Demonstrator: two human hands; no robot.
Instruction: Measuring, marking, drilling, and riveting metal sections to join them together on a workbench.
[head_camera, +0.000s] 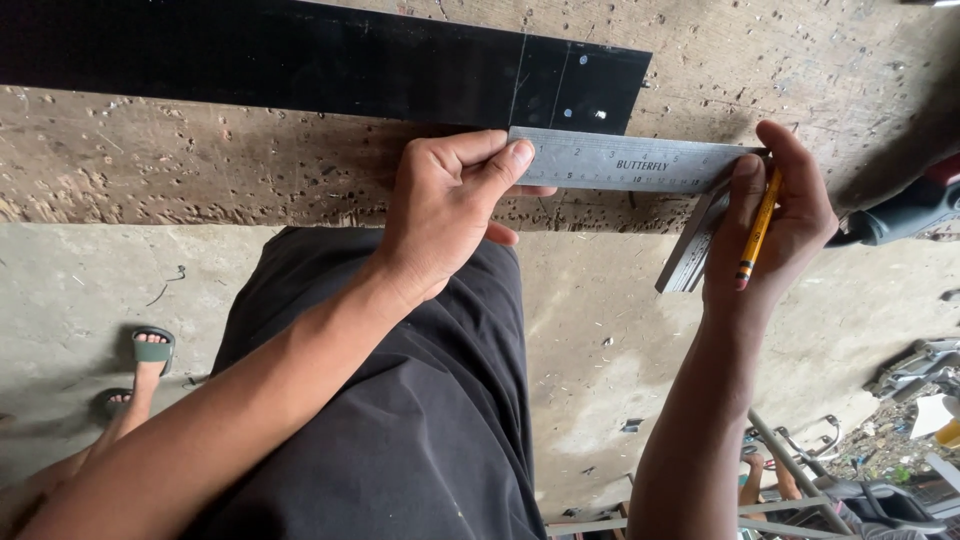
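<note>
No packages, signs or screens in frame.
Nearest thing to a label: dark printed marking and graduation marks on the steel square blade (620, 160), between left hand (450, 205) thumb and right hand (775, 215). Pencil (757, 228) in the right hand has a dark band near its lower end.

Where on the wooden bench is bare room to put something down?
Bare wood lies left of the left hand, below the long black flat strip, and above the steel try square. Crowded: between both hands; the right hand holds a yellow pencil.
</note>
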